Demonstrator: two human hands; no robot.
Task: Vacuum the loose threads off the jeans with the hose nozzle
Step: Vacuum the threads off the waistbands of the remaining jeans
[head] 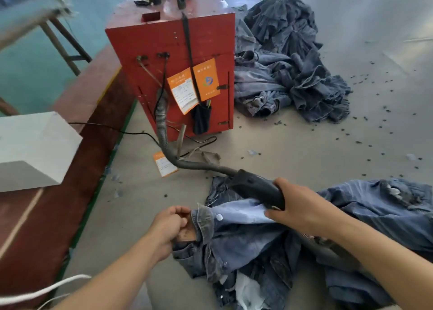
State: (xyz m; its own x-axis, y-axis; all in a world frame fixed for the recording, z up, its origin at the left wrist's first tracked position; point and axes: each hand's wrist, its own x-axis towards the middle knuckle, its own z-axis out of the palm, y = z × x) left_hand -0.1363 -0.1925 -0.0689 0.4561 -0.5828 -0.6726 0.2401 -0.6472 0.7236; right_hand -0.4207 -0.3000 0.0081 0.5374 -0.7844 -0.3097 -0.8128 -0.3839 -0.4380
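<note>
Right hand (302, 210) wrapped round the black hose nozzle (260, 189), nozzle mouth down at the pale inside of the waistband on the jeans (236, 237). Left hand (169, 223) pinches the waistband edge beside the button (219, 217), holding the cloth taut on the grey worktable (293, 150)

Risks as I judge them:
- loose denim gets sucked into the nozzle mouth if the left-hand tension slackens (thin lining fabric looks likeliest to lift)
- corrugated hose (161, 120) runs back to the red vacuum cabinet (171, 64); a long pull could drag it tight
- thread scraps lie scattered across the table; jeans dragged over them would pick them up
</note>
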